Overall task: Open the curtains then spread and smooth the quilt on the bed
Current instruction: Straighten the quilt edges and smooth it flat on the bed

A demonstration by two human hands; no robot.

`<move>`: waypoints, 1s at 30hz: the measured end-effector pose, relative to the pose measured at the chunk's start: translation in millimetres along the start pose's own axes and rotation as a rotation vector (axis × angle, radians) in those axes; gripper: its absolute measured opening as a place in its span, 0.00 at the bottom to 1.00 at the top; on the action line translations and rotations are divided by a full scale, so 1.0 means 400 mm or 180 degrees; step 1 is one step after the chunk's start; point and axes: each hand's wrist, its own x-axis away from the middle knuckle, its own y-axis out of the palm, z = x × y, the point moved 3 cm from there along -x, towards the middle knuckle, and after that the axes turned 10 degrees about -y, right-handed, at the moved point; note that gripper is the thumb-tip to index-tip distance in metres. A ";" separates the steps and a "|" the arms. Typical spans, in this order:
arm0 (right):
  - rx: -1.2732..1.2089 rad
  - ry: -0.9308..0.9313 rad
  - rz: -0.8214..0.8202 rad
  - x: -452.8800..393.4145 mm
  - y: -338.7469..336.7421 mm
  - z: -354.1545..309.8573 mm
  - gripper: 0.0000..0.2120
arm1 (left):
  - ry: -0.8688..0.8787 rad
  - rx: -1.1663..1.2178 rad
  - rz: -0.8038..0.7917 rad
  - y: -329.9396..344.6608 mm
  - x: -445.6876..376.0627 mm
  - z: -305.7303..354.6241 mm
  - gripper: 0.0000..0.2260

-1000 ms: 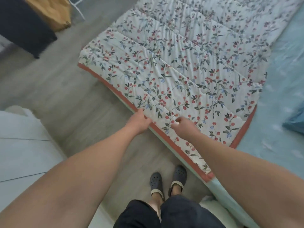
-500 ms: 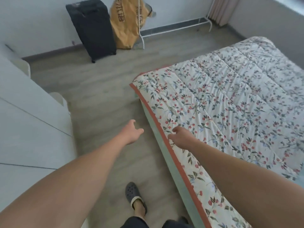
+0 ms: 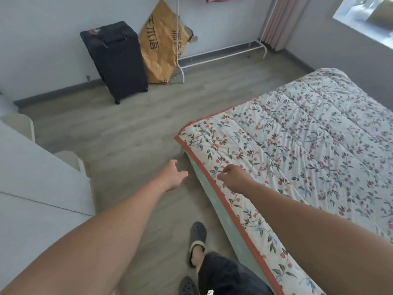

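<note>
Beside the quilt (image 3: 297, 150) edge, left hand (image 3: 173, 176) spread over floor, right hand (image 3: 232, 179) loosely curled above its border.

Single head view, looking forward-down along bed (image 3: 204, 201) edge; wide-angle.

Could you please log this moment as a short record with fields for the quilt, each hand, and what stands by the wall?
quilt: floral quilt spread flat on the bed, red border along the near edge
left hand: left hand over the floor beside the bed, fingers loose, holding nothing
right hand: right hand over the quilt's edge, fingers curled; contact unclear
by the wall: black suitcase, yellow bag, white rack
</note>
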 end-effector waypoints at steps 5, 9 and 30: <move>-0.0126 -0.0060 0.0153 -0.273 -0.057 -0.116 0.28 | 0.0137 -0.0270 -0.0007 -0.138 -0.199 0.162 0.34; -0.0257 -0.0039 0.0126 -0.468 -0.102 -0.212 0.27 | 0.0125 -0.0515 -0.0065 -0.243 -0.338 0.296 0.33; -0.0514 0.1069 0.0769 -1.191 -0.502 -0.580 0.23 | 0.0922 -0.1471 -0.0967 -0.786 -1.176 0.894 0.31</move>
